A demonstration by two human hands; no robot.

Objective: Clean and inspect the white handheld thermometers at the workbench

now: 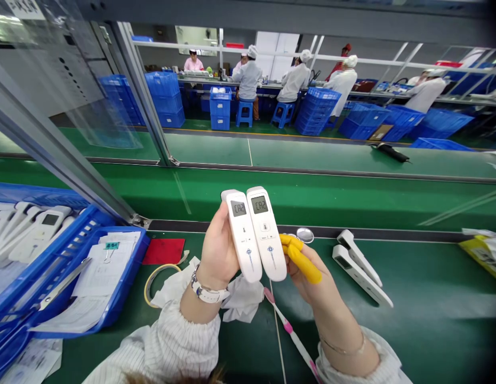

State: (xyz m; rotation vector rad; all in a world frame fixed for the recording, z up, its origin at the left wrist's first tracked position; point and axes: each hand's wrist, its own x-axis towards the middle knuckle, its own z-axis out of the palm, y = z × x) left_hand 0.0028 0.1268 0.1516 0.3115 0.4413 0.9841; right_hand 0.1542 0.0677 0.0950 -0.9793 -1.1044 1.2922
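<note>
Two white infrared thermometers stand side by side above the green table, their lit screens facing me. My left hand is closed round the left thermometer. My right hand, with yellow finger cots on some fingers, grips the right thermometer from its lower right side. Both screens show similar characters. Below the hands lie crumpled white tissues and a pink-and-white toothbrush. Two more thermometers rest on the table to the right of my right hand.
On the left, a blue crate holds several white thermometers, beside a blue tray with papers and scissors. A tape roll and red card lie nearby. A yellow packet is at far right. Co-workers sit beyond the metal frame.
</note>
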